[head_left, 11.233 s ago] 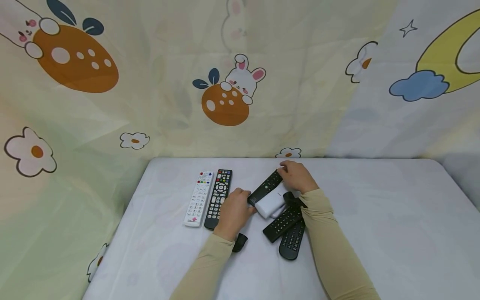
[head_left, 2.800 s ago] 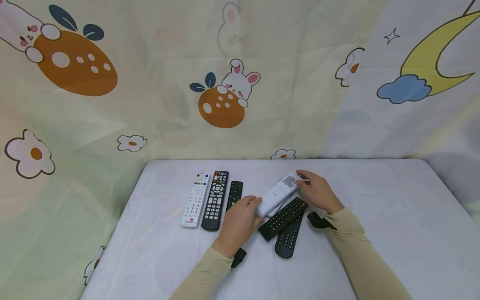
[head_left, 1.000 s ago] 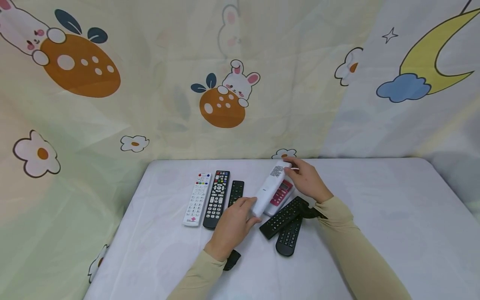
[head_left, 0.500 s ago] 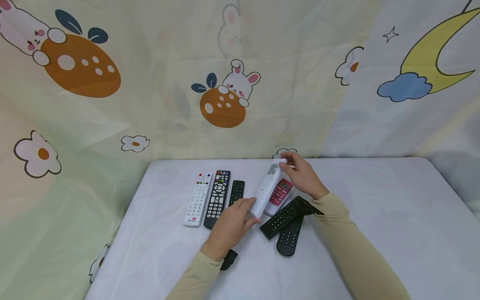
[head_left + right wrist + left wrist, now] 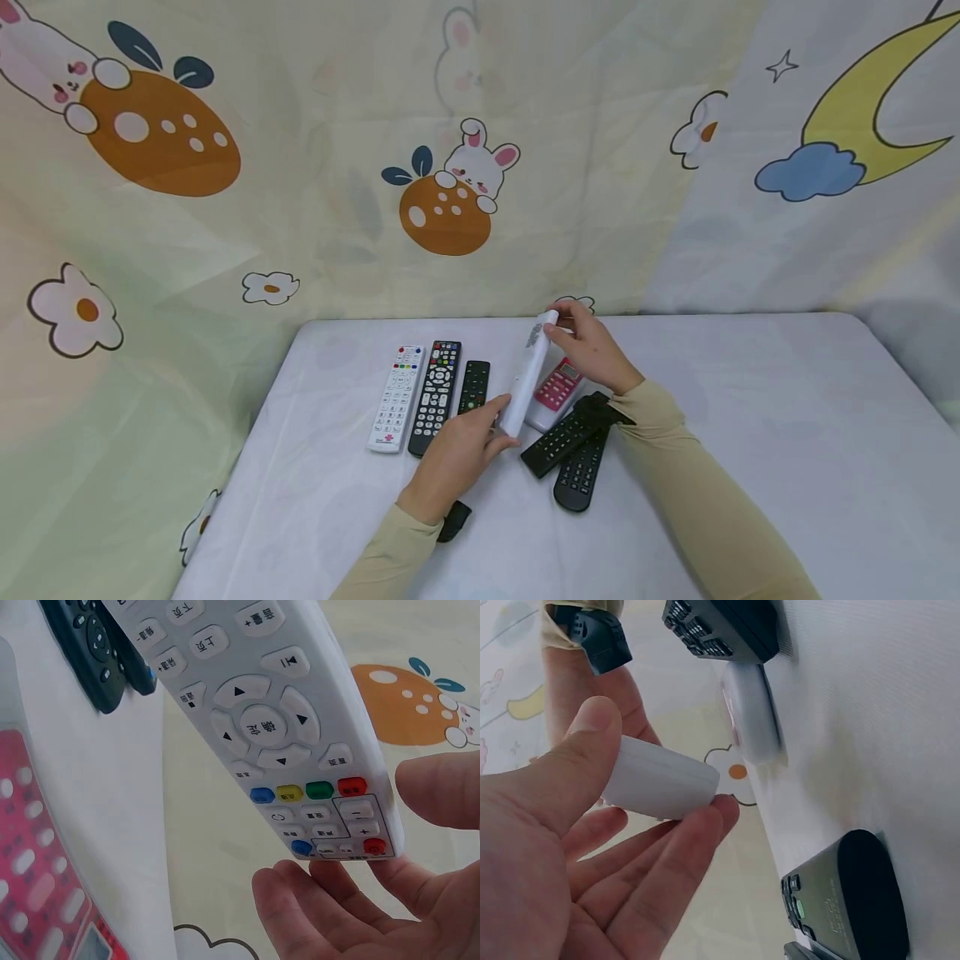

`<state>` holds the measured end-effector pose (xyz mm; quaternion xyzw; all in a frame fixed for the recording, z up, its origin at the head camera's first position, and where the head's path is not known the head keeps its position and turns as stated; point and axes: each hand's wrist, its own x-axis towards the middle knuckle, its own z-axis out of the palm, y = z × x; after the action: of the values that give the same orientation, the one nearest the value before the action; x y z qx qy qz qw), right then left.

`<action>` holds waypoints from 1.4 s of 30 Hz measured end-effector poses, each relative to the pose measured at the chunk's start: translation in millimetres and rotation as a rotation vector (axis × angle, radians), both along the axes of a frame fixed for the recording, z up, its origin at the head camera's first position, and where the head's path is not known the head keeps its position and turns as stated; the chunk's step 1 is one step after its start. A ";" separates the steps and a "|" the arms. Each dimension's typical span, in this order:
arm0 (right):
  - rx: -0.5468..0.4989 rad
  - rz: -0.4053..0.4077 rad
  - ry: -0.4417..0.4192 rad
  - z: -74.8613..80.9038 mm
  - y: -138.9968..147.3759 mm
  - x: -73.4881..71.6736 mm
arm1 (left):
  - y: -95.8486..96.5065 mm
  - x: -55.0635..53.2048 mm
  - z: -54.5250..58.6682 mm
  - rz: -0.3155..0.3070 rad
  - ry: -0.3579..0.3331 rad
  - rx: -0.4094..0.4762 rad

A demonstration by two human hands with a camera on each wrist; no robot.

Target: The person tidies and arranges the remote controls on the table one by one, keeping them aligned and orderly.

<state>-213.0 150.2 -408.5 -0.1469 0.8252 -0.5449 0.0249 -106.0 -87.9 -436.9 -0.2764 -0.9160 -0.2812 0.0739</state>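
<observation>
In the head view a white-covered table [image 5: 787, 450] fills six o'clock; a pale printed cloth wall [image 5: 315, 208] rises behind it, bearing a big orange fruit [image 5: 161, 137] at ten, a yellow moon [image 5: 847, 100] with a blue cloud [image 5: 810, 172] at two, a white flower [image 5: 82, 309] at nine; the light is soft, the shadows faint

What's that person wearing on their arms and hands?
Long, plain tan sleeves, one on the left arm and one on the right arm, bunched into wrinkles near the right wrist. A small black gadget sticks out by the right wrist, and another black piece by the left. The left hand and right hand have no gloves.
</observation>
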 end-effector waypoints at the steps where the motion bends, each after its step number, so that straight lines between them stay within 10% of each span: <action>1: -0.005 0.004 0.001 -0.1 -1.1 -0.4 | -0.2 0.2 0.2 -0.002 -0.005 -0.001; 21: 0.002 0.059 0.052 -0.3 -21.5 -4.7 | -7.3 1.2 -10.8 -0.056 0.090 0.017; 42: 0.252 0.094 0.058 -3.0 -42.7 -11.6 | -10.7 3.7 -7.9 -0.014 0.074 -0.055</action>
<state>-224.6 107.5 -411.4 -0.1971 0.8796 -0.4307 0.0448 -102.3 -98.6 -444.8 -0.2947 -0.9182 -0.2459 0.0980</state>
